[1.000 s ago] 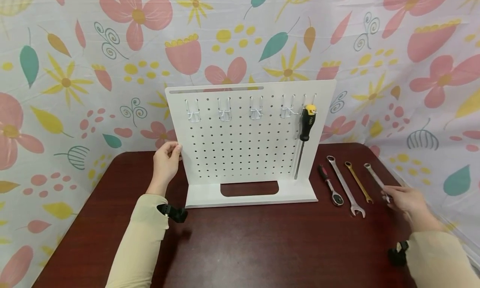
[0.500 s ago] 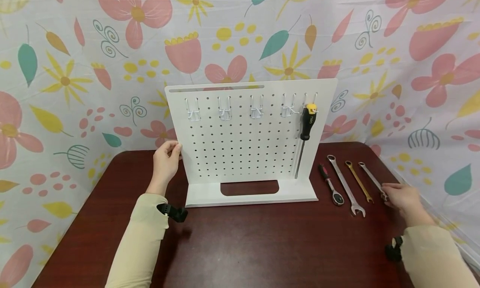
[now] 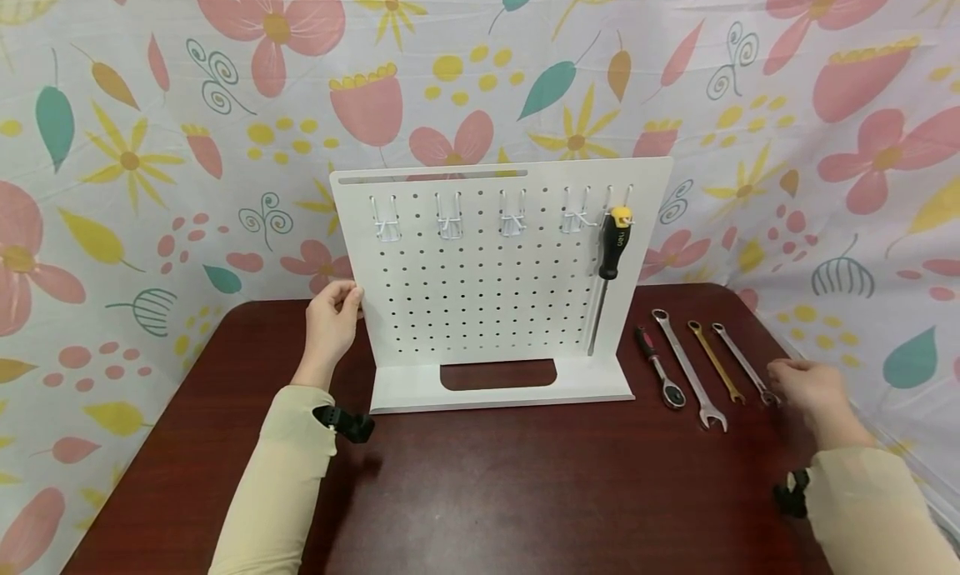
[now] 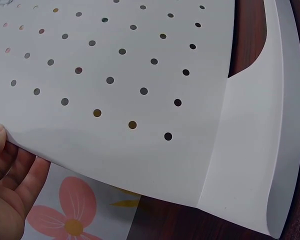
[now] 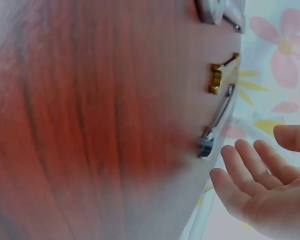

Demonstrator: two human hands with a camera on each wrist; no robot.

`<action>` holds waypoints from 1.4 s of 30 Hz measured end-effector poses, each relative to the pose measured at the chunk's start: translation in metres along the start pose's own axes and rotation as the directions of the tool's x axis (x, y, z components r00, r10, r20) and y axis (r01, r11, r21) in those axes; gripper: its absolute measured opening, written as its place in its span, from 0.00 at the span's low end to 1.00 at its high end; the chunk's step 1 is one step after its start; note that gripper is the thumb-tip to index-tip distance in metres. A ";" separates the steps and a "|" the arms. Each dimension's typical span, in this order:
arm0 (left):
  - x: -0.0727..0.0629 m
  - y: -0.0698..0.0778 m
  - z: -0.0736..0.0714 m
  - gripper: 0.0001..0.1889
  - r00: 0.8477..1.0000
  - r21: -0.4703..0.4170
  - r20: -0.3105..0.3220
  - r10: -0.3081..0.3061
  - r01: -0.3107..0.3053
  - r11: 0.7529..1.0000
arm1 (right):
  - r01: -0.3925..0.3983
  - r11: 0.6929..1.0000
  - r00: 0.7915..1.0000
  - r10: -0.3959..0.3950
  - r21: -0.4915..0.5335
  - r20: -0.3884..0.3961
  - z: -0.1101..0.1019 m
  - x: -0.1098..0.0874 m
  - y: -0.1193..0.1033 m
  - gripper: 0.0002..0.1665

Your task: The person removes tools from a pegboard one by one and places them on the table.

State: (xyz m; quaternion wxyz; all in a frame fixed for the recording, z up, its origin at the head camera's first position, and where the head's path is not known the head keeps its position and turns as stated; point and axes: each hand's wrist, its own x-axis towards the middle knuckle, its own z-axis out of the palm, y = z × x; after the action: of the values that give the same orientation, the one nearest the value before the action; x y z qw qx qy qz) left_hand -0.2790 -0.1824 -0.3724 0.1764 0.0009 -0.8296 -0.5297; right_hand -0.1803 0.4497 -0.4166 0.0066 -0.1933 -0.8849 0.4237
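A white pegboard stands upright on its base. My left hand pinches its left edge, thumb on the front face and fingers behind, as the left wrist view also shows. A screwdriver with a black and yellow handle hangs from the rightmost hook. My right hand is just right of a small silver wrench and apart from it. In the right wrist view, the fingers are loosely bent with nothing between them. Left of that wrench lie a gold wrench, a larger silver wrench and a ratchet with a red and black handle.
Several white hooks line the top of the pegboard. The dark red table runs up to a flower-patterned cloth behind and at the sides. The pegboard's base has a long cutout.
The small silver wrench was in my right hand's fingers and has moved left, beside the gold one. My right hand has let go of it. The left hand has stayed on the pegboard edge.
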 end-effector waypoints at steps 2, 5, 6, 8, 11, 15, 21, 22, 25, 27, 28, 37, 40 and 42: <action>-0.001 0.001 0.000 0.14 1.000 0.007 0.002 0.000 0.000 1.000 | 0.029 0.999 1.000 -0.029 -0.017 -0.004 0.001 -0.002 -0.005 0.38; -0.001 0.001 -0.001 0.14 1.000 0.013 0.003 0.000 0.000 1.000 | 0.079 0.997 0.997 -0.079 0.005 -0.009 0.007 -0.005 -0.017 0.38; -0.001 0.001 -0.001 0.14 1.000 0.014 0.003 0.000 0.000 1.000 | 0.093 0.996 0.996 -0.093 0.018 -0.002 0.010 -0.006 -0.022 0.39; -0.001 0.001 -0.001 0.14 1.000 0.016 0.002 0.000 0.000 1.000 | 0.140 0.989 0.990 -0.140 0.044 0.005 0.015 -0.010 -0.032 0.38; 0.000 0.001 -0.001 0.14 1.000 0.012 0.003 -0.004 0.004 1.000 | 0.211 0.977 0.977 -0.211 0.023 0.013 0.024 -0.016 -0.047 0.37; -0.001 0.002 0.000 0.14 1.000 0.005 0.006 -0.013 0.013 1.000 | 0.273 0.962 0.962 -0.273 0.028 0.023 0.036 -0.025 -0.066 0.37; -0.001 0.002 0.001 0.14 1.000 0.005 0.009 -0.016 0.016 1.000 | 0.357 0.930 0.931 -0.362 0.091 0.048 0.051 -0.035 -0.090 0.33; -0.001 0.002 0.001 0.14 1.000 0.007 0.008 -0.016 0.016 1.000 | 0.370 0.925 0.926 -0.375 0.091 0.052 0.054 -0.037 -0.094 0.33; -0.001 0.001 0.001 0.14 1.000 0.002 0.004 -0.014 0.014 1.000 | 0.404 0.910 0.909 -0.410 0.090 0.074 0.065 -0.038 -0.106 0.31; -0.001 0.000 0.001 0.14 1.000 -0.004 0.000 -0.011 0.011 1.000 | 0.413 0.906 0.901 -0.422 0.096 0.100 0.072 -0.039 -0.114 0.31; -0.001 0.000 0.002 0.14 1.000 -0.007 -0.001 -0.010 0.010 1.000 | 0.418 0.902 0.896 -0.429 0.106 0.112 0.076 -0.039 -0.118 0.31; -0.002 0.000 0.002 0.14 1.000 -0.009 -0.005 -0.017 0.017 1.000 | 0.444 0.875 0.866 -0.474 0.192 0.161 0.111 -0.038 -0.149 0.31; -0.002 0.001 0.002 0.14 1.000 -0.011 -0.003 -0.018 0.018 1.000 | 0.442 0.870 0.860 -0.480 0.220 0.172 0.119 -0.037 -0.156 0.32; -0.002 0.001 0.002 0.14 1.000 -0.012 -0.004 -0.019 0.019 1.000 | 0.430 0.870 0.861 -0.476 0.243 0.178 0.122 -0.035 -0.159 0.32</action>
State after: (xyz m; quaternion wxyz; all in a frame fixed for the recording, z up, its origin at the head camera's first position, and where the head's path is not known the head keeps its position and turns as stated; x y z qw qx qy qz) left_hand -0.2775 -0.1798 -0.3728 0.1730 0.0085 -0.8260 -0.5364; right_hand -0.2226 0.2558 -0.3699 0.0218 0.0733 -0.8542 0.5142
